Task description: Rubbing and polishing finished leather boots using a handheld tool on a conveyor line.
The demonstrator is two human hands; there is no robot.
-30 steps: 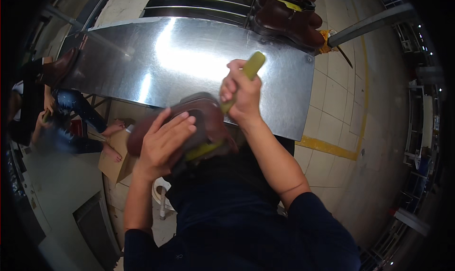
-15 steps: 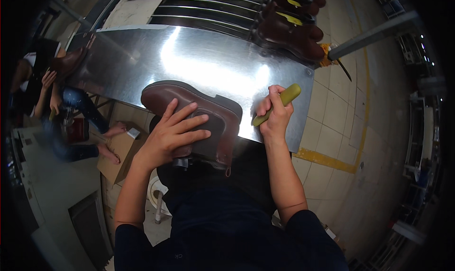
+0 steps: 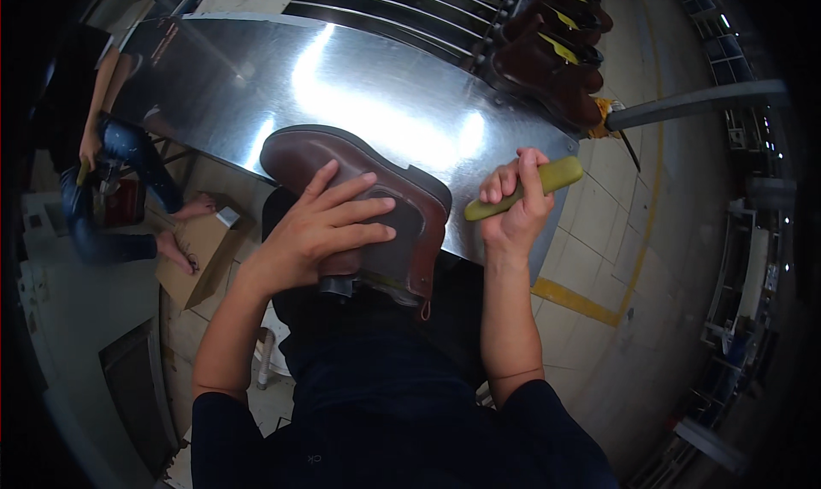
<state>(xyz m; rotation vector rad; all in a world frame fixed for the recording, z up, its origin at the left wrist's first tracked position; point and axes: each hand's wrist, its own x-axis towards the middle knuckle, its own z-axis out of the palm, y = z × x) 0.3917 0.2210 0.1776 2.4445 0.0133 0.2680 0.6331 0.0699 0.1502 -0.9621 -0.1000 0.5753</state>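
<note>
A brown ankle boot point(image 3: 342, 171) with a dark elastic side panel and a heel loop lies on its side across the table's near edge. Its dark sole faces away from me and the shaft opening points toward my body. My left hand point(image 3: 329, 225) holds the boot, fingers spread flat over its side; the thumb is hidden. To the right, my right hand point(image 3: 518, 200) is closed around an olive-green, long, rounded handle-like tool point(image 3: 560, 174), apart from the boot. What kind of tool it is, I cannot make out.
The boot rests partly on a shiny metal table point(image 3: 214, 78). Several brown boots point(image 3: 547, 74) with yellow inserts stand at the far right, beside a roller rack point(image 3: 393, 14). A grey metal bar point(image 3: 693, 106) juts out at right. A co-worker point(image 3: 94, 147) sits at left near a cardboard box point(image 3: 201, 262).
My right hand has shifted right, and the green tool now lies flatter. The boot and my left hand appear slightly farther right. The co-worker's hand has lowered.
</note>
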